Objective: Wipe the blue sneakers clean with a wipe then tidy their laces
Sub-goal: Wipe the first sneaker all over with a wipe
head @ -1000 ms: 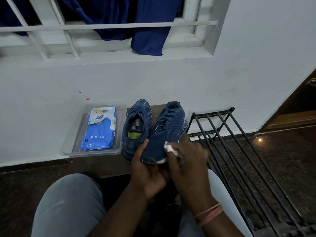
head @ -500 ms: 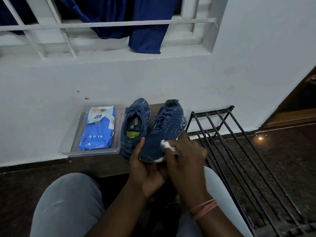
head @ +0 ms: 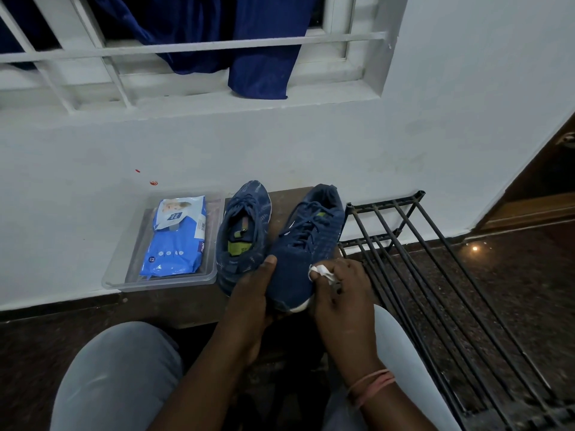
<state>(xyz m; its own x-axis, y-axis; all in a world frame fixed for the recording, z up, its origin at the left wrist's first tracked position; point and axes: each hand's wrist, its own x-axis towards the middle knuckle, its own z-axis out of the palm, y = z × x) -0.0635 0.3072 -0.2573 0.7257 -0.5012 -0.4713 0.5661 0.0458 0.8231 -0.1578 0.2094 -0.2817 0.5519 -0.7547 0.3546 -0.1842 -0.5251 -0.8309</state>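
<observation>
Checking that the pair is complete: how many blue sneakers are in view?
2. One sneaker rests on the brown surface beside the clear tray. The other sneaker is gripped at its toe by the left hand, while the right hand presses a wipe to it.

Low brown bench against the wall. On it: clear tray at left, one blue sneaker just beside it.

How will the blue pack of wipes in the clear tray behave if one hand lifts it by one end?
The pack of wipes looks soft and creased, so it would probably sag. Its glossy film may be a little slippery. It lies flat in the clear tray, so rolling seems unlikely.
</observation>
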